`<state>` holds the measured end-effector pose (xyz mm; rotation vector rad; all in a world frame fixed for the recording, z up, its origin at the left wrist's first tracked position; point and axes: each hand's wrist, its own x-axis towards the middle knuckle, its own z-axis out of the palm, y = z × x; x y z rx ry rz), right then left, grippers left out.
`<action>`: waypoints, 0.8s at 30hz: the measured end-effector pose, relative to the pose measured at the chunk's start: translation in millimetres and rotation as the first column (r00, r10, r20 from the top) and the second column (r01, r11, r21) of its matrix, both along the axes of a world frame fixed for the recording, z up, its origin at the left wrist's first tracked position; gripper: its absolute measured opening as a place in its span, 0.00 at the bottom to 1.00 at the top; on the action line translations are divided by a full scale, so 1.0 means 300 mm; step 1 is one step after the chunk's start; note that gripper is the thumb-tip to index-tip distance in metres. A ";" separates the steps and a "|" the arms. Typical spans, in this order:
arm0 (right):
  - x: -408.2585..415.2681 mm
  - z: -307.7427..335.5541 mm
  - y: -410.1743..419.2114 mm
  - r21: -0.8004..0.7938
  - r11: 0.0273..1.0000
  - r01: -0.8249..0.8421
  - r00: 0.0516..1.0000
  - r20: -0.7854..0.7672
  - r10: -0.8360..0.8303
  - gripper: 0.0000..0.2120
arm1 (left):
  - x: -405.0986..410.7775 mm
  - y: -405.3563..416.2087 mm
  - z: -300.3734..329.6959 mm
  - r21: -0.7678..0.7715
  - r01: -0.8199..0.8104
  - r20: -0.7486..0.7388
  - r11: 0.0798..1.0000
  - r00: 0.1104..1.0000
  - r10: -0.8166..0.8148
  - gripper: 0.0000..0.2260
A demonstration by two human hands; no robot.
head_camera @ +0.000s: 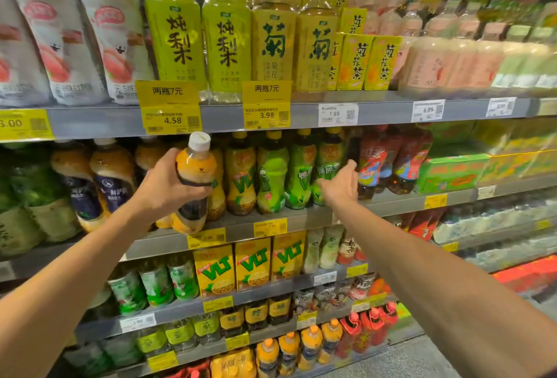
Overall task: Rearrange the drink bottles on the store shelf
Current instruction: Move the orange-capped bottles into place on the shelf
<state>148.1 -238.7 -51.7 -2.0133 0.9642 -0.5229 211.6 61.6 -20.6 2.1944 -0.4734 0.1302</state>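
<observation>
— Left hand (164,184) has its fingers wrapped round an orange bottle (193,184), lifted just in front of the middle shelf (271,214). It's not set down yet.

— And the other one?

— Right hand (340,183) is spread, holding nothing, by the green bottles (298,172).

— So how far along?

— Midway, I'd judge: that bottle needs a slot; the rows beside it look orderly.
</observation>
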 end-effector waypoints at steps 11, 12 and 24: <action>0.057 -0.028 -0.079 -0.129 0.992 0.008 0.998 -0.066 -0.017 0.31 | -0.042 -0.051 0.005 -0.040 -0.051 -0.003 0.998 0.999 0.051 0.26; 0.057 -0.030 -0.092 -0.128 0.991 0.026 0.998 -0.056 -0.034 0.29 | -0.046 -0.051 0.009 -0.046 -0.055 -0.008 0.997 0.998 0.055 0.26; 0.018 -0.064 0.072 -0.079 0.971 -0.227 0.971 0.061 0.232 0.37 | -0.051 -0.037 0.006 -0.047 -0.070 -0.005 0.996 0.998 0.070 0.24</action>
